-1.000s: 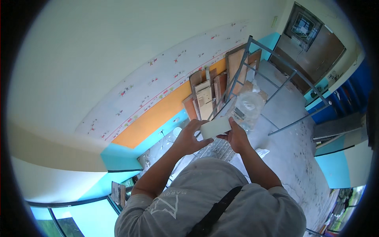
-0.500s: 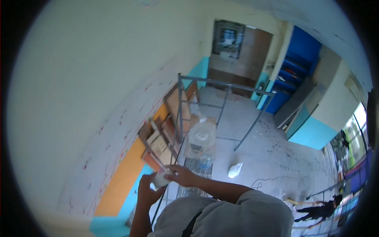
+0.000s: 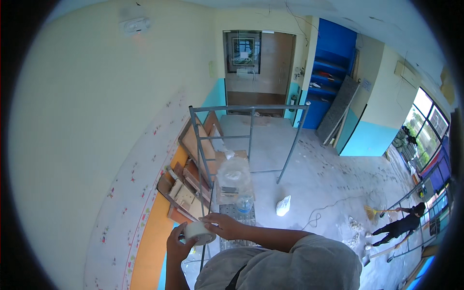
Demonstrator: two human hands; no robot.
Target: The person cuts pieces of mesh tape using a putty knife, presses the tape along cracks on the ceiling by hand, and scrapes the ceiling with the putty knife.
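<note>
Between my two hands is a wide roll of whitish tape (image 3: 200,233), held up in front of my body. My left hand (image 3: 179,244) grips its left side, the thumb along the lower edge. On the roll's upper right my right hand (image 3: 224,226) has its fingers closed against the rim, perhaps at the tape's end, which is too small to make out. Just beyond the hands is a perforated metal plank (image 3: 237,213), carrying a clear plastic bottle (image 3: 245,204) and a translucent plastic-covered bundle (image 3: 233,173).
A grey scaffold frame (image 3: 251,108) rises ahead. Wooden boards and boxes (image 3: 189,195) lean by the left wall (image 3: 121,96). Below, a white bag (image 3: 283,206) and a cable (image 3: 316,217) lie on the floor. At right, a person (image 3: 398,224) in dark clothes holds a yellow broom (image 3: 371,212).
My view has tilted up, bringing more ceiling and wall into sight. The tape roll has turned so its round side shows, still in both hands.
</note>
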